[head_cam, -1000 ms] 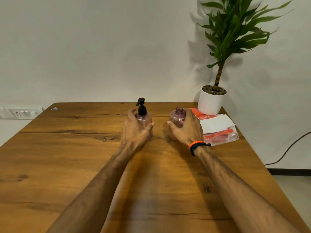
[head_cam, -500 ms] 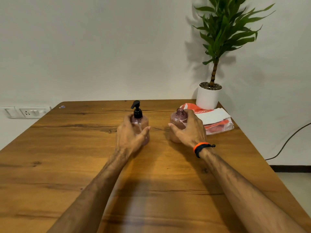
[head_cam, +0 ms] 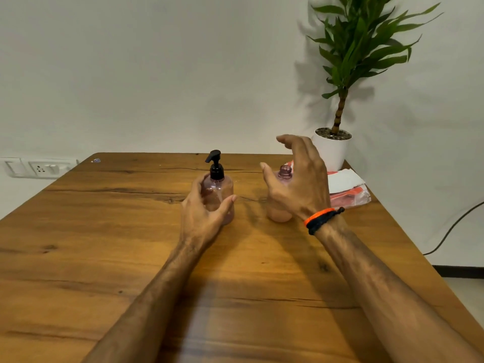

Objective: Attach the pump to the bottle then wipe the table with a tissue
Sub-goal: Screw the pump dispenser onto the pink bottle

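We see two pinkish clear bottles upright on the worktop [head_cam: 131, 231], both a little past centre. The capped bottle [head_cam: 218, 191] already carries the black pump [head_cam: 215, 163], nozzle pointing to about 10 o'clock. The open bottle [head_cam: 281, 200] stands at 3 o'clock from it, near but not touching, bare threaded neck showing (lower body mostly hidden behind the hand).

Left hand [head_cam: 203, 213] wraps the capped bottle from the near side: thumb on its right flank, the left hand's fingers [head_cam: 195, 186] curled round the left flank, so we call it grasping that bottle. Right hand [head_cam: 298, 179] is lifted in front of the open bottle, the right hand's fingers [head_cam: 293, 140] spread and arched above the neck, thumb out toward 9 o'clock; released, we see no contact with the bottle. An orange-and-black wristband [head_cam: 323, 220] sits on the right wrist.

Further out, at 2 o'clock from the open bottle, a tissue pack [head_cam: 348, 189] lies flat near the worktop's right edge, white sheet over red-orange plastic wrap (print unreadable). Just behind it, at 12 o'clock, a white pot [head_cam: 334, 150] with a green plant [head_cam: 358, 48] stands on the far right corner. A wall socket [head_cam: 39, 167] sits off the far left corner, at 9 o'clock. A dark cable [head_cam: 450, 229] hangs along the wall to the right.
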Available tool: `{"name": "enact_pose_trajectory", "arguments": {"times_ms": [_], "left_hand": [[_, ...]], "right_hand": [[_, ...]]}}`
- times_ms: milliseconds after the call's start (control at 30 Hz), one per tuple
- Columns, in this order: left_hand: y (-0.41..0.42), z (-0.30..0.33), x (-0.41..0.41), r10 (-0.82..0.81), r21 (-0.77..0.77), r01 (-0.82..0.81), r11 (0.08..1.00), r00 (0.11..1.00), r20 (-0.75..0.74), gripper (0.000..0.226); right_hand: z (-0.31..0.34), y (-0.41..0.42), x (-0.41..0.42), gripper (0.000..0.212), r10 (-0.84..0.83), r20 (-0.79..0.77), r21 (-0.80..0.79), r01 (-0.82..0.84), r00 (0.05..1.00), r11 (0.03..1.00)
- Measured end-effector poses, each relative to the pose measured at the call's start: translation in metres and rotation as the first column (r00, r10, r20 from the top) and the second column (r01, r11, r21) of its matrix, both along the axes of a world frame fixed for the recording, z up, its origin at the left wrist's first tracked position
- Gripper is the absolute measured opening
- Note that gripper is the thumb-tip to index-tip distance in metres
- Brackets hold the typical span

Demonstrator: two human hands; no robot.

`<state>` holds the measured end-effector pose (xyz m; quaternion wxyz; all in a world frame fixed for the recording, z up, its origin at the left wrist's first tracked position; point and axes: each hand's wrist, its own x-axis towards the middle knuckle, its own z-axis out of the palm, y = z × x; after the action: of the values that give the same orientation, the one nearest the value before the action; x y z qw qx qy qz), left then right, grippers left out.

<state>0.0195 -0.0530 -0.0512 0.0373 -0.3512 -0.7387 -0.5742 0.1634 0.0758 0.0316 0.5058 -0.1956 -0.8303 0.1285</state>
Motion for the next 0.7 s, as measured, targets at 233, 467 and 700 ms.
{"name": "enact_pose_trajectory", "arguments": {"times_ms": [233, 467, 700], "left_hand": [[-0.001, -0.003, -0.006, -0.067, 0.046, 0.065, 0.997, 0.997, 0.039, 0.069], [-0.008, -0.011, -0.012, -0.081, -0.020, 0.083, 0.996, 0.992, 0.095, 0.081], [-0.020, -0.015, -0.019, -0.141, -0.073, 0.150, 0.986, 0.983, 0.117, 0.078]], "right_hand": [[0.008, -0.020, -0.046, 0.033, 0.286, 0.091, -0.202, -0.264, 0.954, 0.943], [-0.008, -0.017, -0.077, 0.041, 0.372, 0.151, -0.328, -0.308, 0.916, 0.893], [-0.011, -0.013, -0.090, 0.026, 0.411, 0.129, -0.328, -0.353, 0.902, 0.876]]}}
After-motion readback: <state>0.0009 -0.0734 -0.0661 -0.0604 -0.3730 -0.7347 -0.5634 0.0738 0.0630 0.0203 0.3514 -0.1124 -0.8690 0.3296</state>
